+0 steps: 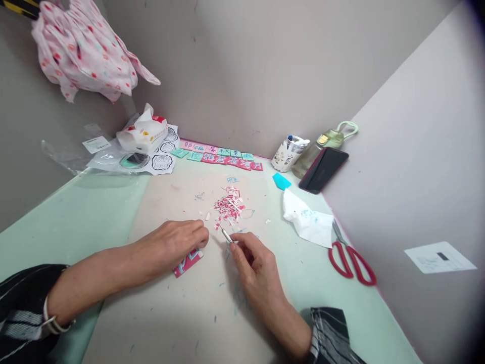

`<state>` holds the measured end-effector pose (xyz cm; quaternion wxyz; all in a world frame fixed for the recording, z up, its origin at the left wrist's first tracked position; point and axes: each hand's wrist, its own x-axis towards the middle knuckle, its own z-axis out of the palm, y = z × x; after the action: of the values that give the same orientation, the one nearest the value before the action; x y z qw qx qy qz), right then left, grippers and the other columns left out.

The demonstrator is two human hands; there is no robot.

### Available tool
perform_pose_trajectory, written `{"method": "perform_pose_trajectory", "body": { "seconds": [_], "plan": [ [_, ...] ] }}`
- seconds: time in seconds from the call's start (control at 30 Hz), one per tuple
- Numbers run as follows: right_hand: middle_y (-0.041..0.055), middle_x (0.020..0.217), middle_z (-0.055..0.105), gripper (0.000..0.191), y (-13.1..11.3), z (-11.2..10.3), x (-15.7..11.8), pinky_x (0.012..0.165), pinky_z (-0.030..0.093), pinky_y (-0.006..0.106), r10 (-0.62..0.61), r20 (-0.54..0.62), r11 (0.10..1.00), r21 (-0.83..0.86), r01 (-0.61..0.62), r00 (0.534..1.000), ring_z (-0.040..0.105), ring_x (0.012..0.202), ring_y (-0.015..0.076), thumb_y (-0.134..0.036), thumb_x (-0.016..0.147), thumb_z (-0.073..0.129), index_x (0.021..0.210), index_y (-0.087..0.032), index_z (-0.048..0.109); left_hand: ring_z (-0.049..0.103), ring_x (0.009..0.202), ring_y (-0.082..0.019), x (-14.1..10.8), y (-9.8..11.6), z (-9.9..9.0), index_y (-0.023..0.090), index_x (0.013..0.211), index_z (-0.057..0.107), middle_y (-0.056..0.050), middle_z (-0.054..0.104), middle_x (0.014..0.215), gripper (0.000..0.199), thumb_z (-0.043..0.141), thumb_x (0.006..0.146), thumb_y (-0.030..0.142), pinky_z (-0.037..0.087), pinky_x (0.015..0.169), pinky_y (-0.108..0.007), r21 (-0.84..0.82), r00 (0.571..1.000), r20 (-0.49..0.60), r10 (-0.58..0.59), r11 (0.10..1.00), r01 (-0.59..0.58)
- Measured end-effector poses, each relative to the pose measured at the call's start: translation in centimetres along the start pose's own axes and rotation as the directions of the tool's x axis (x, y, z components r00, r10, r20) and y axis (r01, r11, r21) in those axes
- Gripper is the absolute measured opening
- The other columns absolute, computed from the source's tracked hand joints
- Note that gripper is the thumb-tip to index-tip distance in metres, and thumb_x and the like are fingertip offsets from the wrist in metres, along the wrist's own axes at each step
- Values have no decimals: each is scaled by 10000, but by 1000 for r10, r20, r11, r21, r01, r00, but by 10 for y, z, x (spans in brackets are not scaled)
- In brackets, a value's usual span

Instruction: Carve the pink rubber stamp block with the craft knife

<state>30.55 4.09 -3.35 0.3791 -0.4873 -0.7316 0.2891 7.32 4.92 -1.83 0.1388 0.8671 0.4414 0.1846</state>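
In my right hand [259,268] is a slim silver craft knife [227,235], pinched between thumb and fingers. Its thin tip points up and left toward the paper scraps. My left hand [185,237] rests over a dark pink piece [187,264] with light blue strokes on it. The left fingers are curled closed; whatever they may pinch is hidden, and the hand covers the upper part of the pink piece. Just beyond both hands lies a heap of pink and white scraps [229,206]. All this is on a beige mat [162,323].
Rows of pink and green character tiles [227,160] line the back edge. At left are a tissue pack [142,134] and printed sheets [162,163]. At right are a pen cup [287,154], bottle [306,156], phone [324,170], blue piece [281,181], crumpled tissue [308,222] and red-handled scissors [356,263].
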Motion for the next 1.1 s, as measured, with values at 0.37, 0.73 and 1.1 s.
{"method": "perform_pose_trajectory", "body": {
  "seconds": [0.37,0.73,1.1],
  "plan": [
    [-2,733,598,205,0,-2,2,515,344,257,97,29,992,81,-99,995,505,608,140,-301,948,524,984,-186,689,704,979,-188,14,-5,9,278,1319,425,-24,675,1122,336,479,989,313,557,819,-309,-250,958,-68,-279,934,255],
    [13,811,610,230,-8,-5,-17,564,400,247,-96,261,984,-122,132,961,569,631,140,-196,992,485,1012,-208,714,592,1064,-282,-46,18,30,235,1182,489,-74,569,1136,285,536,901,245,528,893,-457,-104,908,-198,-370,929,356],
    [29,831,633,258,-9,4,-20,543,416,257,-155,303,932,-270,240,940,630,615,161,-188,1003,448,1019,-206,705,616,993,-278,-42,18,35,229,1136,481,-64,573,1077,271,553,879,273,559,798,-442,-18,882,-294,-368,925,379]
  ]
}}
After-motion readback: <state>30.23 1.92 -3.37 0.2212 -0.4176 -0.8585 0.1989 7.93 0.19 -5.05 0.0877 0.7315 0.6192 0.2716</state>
